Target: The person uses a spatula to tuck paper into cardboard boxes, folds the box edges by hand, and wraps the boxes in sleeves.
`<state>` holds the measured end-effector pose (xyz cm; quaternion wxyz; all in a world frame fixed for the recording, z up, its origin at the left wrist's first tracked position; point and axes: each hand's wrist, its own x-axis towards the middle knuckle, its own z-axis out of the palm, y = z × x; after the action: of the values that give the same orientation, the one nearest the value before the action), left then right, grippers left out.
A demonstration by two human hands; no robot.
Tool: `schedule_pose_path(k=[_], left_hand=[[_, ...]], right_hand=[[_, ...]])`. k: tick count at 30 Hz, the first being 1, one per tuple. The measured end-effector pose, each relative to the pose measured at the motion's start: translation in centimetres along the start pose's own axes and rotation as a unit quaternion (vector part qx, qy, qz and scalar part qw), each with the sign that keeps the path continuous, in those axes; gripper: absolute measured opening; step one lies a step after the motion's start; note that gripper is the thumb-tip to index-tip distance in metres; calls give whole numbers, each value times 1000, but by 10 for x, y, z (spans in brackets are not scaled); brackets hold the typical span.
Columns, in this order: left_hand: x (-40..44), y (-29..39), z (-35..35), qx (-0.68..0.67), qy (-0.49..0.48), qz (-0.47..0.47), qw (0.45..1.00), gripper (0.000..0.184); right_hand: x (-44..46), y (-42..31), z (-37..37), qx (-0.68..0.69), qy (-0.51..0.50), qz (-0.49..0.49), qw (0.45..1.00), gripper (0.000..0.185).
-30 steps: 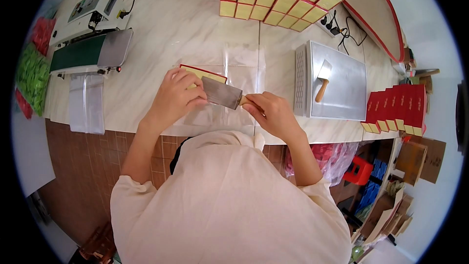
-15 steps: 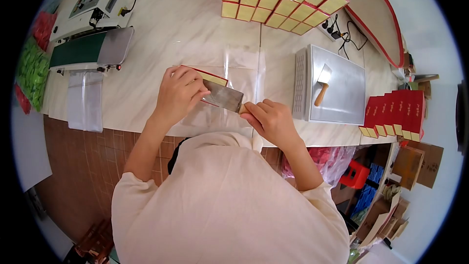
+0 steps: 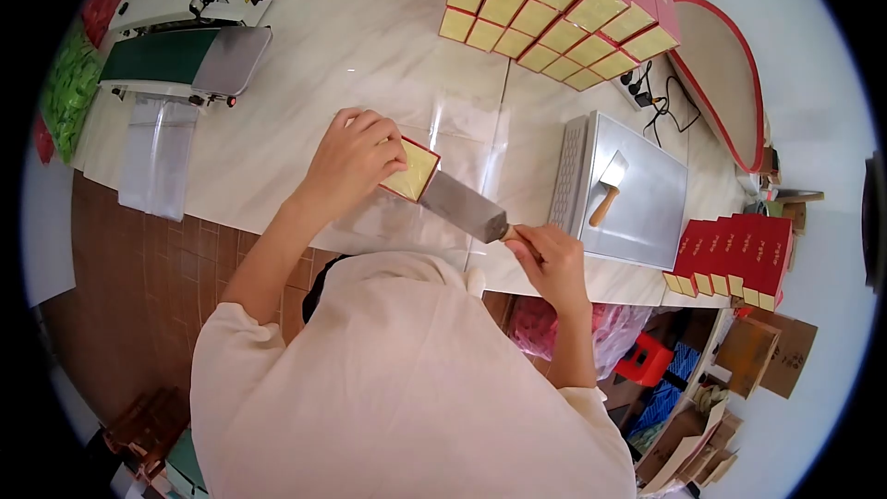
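Note:
My left hand (image 3: 356, 159) grips a small box with a gold end and red edges (image 3: 415, 171) over the table. In my right hand (image 3: 554, 257) is the wooden handle of a scraper (image 3: 467, 208). Its wide metal blade points left, with the tip at the lower right edge of the box end. Whether the blade touches the box I cannot tell. Clear plastic film (image 3: 462, 129) lies on the table behind and beneath the box.
A flat-topped metal unit (image 3: 637, 217) stands at right, bearing a second scraper (image 3: 608, 189). Stacked red-and-gold boxes (image 3: 564, 9) stand at the back; more red boxes (image 3: 735, 254) sit far right. At left are a machine with a green belt (image 3: 157, 60) and plastic bags (image 3: 155, 157).
My right hand has drawn the scraper to the right, away from my left hand. The box has turned, so its gold end now faces up toward me. The view has shifted slightly.

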<state>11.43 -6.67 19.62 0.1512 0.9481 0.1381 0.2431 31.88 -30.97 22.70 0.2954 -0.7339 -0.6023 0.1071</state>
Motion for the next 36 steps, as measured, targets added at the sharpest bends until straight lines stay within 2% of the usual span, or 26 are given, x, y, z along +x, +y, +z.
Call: schedule_pose_path(k=[6,8,11,14,17,20,22,26,28,31,36], left_hand=[[4,-6,4,6,-23,-4,1000,12],[4,-8,3,2,-17,-2,1000,14],[4,-7,1,7,-12,-19,1000,13],[5,-6,0,43,-12,-20,999,12],[9,-3,0,1,4,-35,999,12],[20,6,-8,-32,12,-62,997,17],[27,8,-11,-35,11,-57,998,27],[37,4,-6,-14,25,-16,999,34],[39,-6,-1,-11,-43,6,999,30],[43,-10,-1,-11,-84,18,996,20],[37,-14,1,-14,-65,73,995,11]], right_hand=[[13,-12,24,91,-8,-57,994,17],[18,-13,27,41,-15,-47,998,17],[25,-12,26,29,-19,-20,999,17],[33,-12,24,21,1,-31,999,17],[41,-11,24,-7,5,-35,999,18],[46,-10,25,-15,-8,-29,999,18],[48,-8,27,-12,0,-29,999,18],[54,-9,29,1,4,-21,1000,18],[56,-9,31,6,11,-24,1000,19],[56,-8,34,14,21,-23,999,19],[57,-8,37,11,32,-11,999,21]])
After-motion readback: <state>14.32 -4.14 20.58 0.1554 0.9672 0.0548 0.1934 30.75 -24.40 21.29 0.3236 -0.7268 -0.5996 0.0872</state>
